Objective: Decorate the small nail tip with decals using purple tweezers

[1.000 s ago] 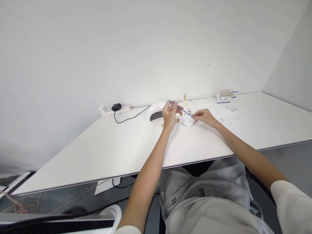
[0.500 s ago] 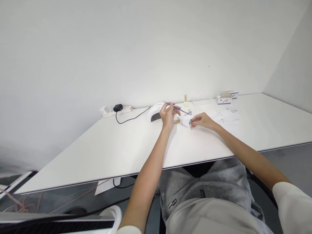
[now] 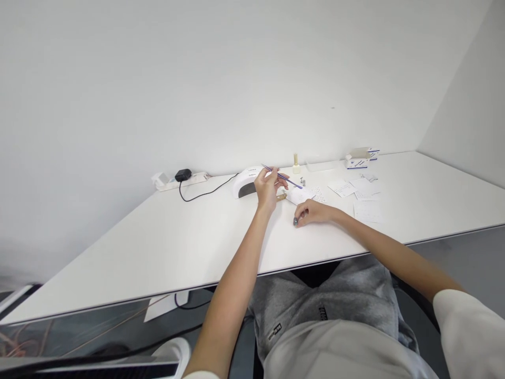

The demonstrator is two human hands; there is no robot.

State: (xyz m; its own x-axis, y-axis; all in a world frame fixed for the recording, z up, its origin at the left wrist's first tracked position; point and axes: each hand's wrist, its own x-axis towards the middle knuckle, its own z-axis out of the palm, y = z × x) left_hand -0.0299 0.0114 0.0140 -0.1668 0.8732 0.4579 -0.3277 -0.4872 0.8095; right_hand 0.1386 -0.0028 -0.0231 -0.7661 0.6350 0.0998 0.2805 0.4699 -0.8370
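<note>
1. Nearest: right hand (image 3: 310,212) low over the white tabletop (image 3: 177,242). Thumb and fingertips pinch a small dark, glossy piece (image 3: 295,222); whether its underside touches the surface cannot be told.
2. Change: half a second ago the piece was above the paper by the tool's end; it now sits nearer the front edge, on the person's side of the paper. Reading: piece and tool are parted, so the tool does not work on it at this instant.
3. Beyond: left hand (image 3: 267,187) raised, fingers closed round a slim blue-violet tool (image 3: 294,184), slanting down to the right. Its pose is much as in the earlier frame.
4. Below the tool's tip: white paper (image 3: 300,196), with a gold-coloured item (image 3: 281,197) at its left end. A dotted sheet (image 3: 319,195) beside it, covered earlier by the right hand, now shows.
5. Right: scattered paper sheets (image 3: 366,211), now less hidden by the hand.
6. Farther: white lamp-like device (image 3: 245,181) behind the left hand; pale bottle (image 3: 296,166) and printed box (image 3: 356,159) near the wall.
</note>
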